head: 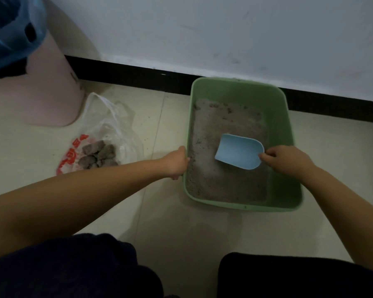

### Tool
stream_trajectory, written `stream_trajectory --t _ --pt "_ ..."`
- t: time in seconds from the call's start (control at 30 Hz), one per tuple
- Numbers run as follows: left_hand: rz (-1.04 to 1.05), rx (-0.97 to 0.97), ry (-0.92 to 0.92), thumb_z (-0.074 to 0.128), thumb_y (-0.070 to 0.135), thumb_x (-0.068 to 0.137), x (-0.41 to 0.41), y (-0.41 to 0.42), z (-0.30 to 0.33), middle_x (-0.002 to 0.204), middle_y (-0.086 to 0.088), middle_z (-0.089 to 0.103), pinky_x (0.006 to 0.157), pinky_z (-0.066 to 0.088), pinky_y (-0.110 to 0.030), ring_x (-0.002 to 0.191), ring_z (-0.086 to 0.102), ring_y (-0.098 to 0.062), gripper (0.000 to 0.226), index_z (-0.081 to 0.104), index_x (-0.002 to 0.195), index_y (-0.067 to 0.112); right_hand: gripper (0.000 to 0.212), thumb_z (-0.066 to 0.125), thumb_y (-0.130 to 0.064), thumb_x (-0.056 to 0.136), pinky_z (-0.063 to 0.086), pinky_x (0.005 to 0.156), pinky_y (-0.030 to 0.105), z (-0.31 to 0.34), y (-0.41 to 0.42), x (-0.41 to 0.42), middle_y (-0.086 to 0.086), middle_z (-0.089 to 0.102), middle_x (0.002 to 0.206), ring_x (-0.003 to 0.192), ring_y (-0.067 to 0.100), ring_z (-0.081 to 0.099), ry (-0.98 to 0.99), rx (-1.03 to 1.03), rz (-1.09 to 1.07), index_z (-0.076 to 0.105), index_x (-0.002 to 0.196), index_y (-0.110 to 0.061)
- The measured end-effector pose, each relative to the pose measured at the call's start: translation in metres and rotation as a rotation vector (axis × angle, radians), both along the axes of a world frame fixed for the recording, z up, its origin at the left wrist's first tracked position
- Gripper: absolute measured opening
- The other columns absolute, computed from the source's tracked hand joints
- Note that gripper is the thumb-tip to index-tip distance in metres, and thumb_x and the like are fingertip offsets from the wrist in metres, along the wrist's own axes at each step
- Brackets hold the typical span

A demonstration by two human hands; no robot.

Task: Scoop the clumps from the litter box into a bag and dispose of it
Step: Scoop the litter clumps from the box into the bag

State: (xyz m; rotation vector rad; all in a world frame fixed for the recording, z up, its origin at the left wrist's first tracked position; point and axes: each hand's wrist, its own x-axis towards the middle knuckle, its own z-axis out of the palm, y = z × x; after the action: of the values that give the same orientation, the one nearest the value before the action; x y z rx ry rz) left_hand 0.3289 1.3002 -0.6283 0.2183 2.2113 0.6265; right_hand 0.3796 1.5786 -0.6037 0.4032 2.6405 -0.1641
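A green litter box (pixel 284 151) stands on the tiled floor against the wall, filled with grey litter (pixel 211 134). My left hand (pixel 176 163) grips its left rim. My right hand (pixel 286 158) holds a light blue scoop (pixel 238 151) by its near end, the scoop's mouth pointing left over the litter. The scoop looks empty. Left of the box lies a clear plastic bag (pixel 103 125) with red print, holding several grey clumps (pixel 98 155).
A pink bin (pixel 43 87) lined with a blue bag (pixel 7 35) stands at the far left by the wall. A black skirting board (pixel 138 74) runs along the wall behind the box. My dark-clothed knees (pixel 73 267) fill the bottom of the view.
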Motion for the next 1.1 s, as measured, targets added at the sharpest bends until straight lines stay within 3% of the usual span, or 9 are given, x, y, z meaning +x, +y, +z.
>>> stream_trajectory --t 0.23,0.43,0.63,0.87,1.1 --pt "0.049 0.039 -0.013 0.029 0.017 0.103 0.005 0.002 0.003 0.064 -0.011 0.044 0.046 0.038 -0.028 0.048 0.044 -0.019 0.012 0.026 0.102 0.005 0.043 0.039 -0.049 0.093 0.039 0.05 0.019 -0.012 0.008 -0.009 0.004 0.063 0.069 0.058 0.016 0.056 0.078 0.155 0.187 0.066 0.081 -0.018" --pt "0.089 0.055 -0.026 0.029 0.016 0.103 0.006 0.004 0.007 0.064 -0.012 0.044 0.047 0.039 -0.028 0.05 0.043 -0.02 0.011 0.025 0.103 0.006 0.047 0.038 -0.05 0.093 0.044 0.054 0.025 -0.023 0.0 -0.014 0.006 0.062 0.068 0.063 0.021 0.06 0.109 0.049 0.195 0.067 0.081 -0.015" --pt "0.111 0.089 -0.042 0.029 0.018 0.103 0.007 0.002 0.007 0.063 -0.011 0.043 0.045 0.039 -0.027 0.049 0.042 -0.019 0.01 0.025 0.105 0.008 0.046 0.039 -0.051 0.093 0.04 0.052 0.024 -0.024 -0.007 -0.026 0.006 0.062 0.072 0.064 0.021 0.058 0.163 -0.005 0.155 0.067 0.088 -0.015" --pt "0.118 0.097 -0.054 0.029 0.018 0.103 0.005 0.001 0.005 0.063 -0.011 0.043 0.044 0.039 -0.028 0.047 0.042 -0.02 0.011 0.025 0.105 0.008 0.047 0.037 -0.053 0.094 0.045 0.055 0.026 -0.027 -0.022 -0.035 0.004 0.063 0.072 0.064 0.02 0.058 0.21 0.036 0.233 0.067 0.095 -0.017" --pt "0.116 0.104 -0.065 0.029 0.019 0.103 0.006 0.0 0.004 0.065 -0.011 0.044 0.046 0.04 -0.026 0.05 0.043 -0.019 0.021 0.029 0.119 0.004 0.037 0.041 -0.05 0.095 0.031 0.047 0.024 -0.025 -0.041 -0.021 0.0 0.055 0.065 0.057 0.018 0.05 0.271 0.032 0.34 0.064 0.094 -0.02"
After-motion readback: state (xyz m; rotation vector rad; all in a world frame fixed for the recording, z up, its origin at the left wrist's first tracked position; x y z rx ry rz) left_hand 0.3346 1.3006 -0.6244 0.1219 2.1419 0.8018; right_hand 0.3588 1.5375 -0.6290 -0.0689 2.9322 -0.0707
